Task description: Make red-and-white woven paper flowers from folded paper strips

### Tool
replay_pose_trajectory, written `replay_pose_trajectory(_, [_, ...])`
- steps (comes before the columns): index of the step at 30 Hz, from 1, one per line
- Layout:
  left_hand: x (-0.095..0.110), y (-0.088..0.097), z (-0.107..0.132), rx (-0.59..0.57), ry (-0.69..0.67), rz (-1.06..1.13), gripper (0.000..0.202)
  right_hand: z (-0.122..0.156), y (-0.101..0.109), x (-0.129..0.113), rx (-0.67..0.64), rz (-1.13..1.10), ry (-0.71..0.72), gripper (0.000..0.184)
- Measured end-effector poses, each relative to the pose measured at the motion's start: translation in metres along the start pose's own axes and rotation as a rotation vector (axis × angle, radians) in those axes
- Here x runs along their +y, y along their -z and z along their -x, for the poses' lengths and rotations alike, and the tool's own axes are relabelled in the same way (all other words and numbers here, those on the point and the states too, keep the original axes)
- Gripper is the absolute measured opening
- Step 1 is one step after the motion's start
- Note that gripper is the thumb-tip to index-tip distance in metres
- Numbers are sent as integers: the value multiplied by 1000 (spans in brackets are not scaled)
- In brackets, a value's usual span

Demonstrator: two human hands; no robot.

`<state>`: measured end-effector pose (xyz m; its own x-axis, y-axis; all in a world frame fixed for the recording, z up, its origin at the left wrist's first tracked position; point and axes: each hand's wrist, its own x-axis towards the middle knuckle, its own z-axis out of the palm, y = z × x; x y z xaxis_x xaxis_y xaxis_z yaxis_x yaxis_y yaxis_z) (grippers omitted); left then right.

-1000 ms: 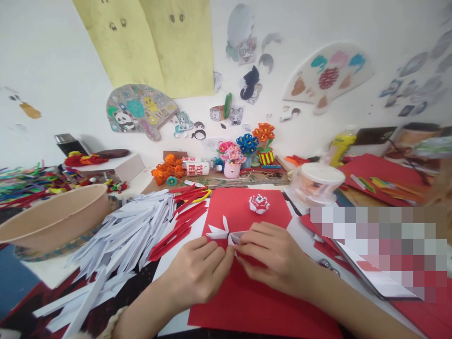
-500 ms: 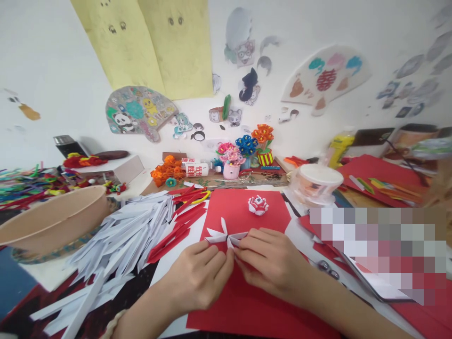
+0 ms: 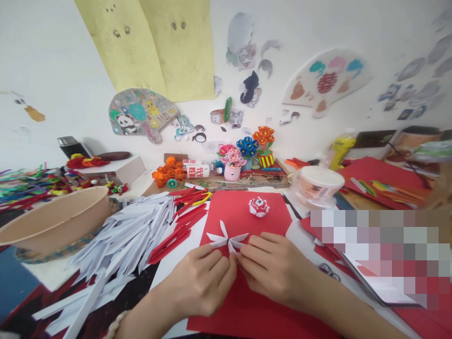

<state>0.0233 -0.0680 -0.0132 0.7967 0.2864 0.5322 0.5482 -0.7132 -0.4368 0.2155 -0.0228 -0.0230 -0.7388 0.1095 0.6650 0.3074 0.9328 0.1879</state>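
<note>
A star-like piece of folded white paper (image 3: pixel 228 238) with several pointed arms lies over the red sheet (image 3: pixel 254 308). My left hand (image 3: pixel 210 278) pinches its lower left arm, fingers closed. From the other side my right hand (image 3: pixel 270 266) grips its lower right arms, fingertips pressed together close to the left thumb. The fingertips hide part of the lower arms. Beyond the hands, a small red and white folded-paper ball (image 3: pixel 259 206) rests on the red sheet.
Left of the sheet lie a heap of folded white paper strips (image 3: pixel 123 235), red strips (image 3: pixel 176 240) and yellow-handled scissors (image 3: pixel 199 199). A beige bowl (image 3: pixel 56 216) stands farther left. At right are a white-lidded tub (image 3: pixel 319 181) and a partly blurred-out tablet (image 3: pixel 384 278).
Both hands keep hold of the white paper star. It has turned slightly, and its left and lower arms sit a little differently. The view has shifted a little.
</note>
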Motion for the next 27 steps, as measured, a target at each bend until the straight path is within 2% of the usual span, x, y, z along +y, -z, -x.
replay_pose_trajectory(6, [-1, 1, -1, 12, 36, -4, 28, 2, 0, 1, -3, -26, -21, 24])
replay_pose_trajectory(17, [-4, 0, 1, 70, 278, -31, 11, 2, 0, 5, 8, -124, -194, 21])
replay_pose_trajectory(22, [-3, 1, -1, 83, 303, 1, 10, 2, -5, 1, 76, -140, -225, 24])
replay_pose_trajectory(27, [-4, -1, 0, 97, 329, 25, 9, 1, -4, 2, 90, -172, -259, 27])
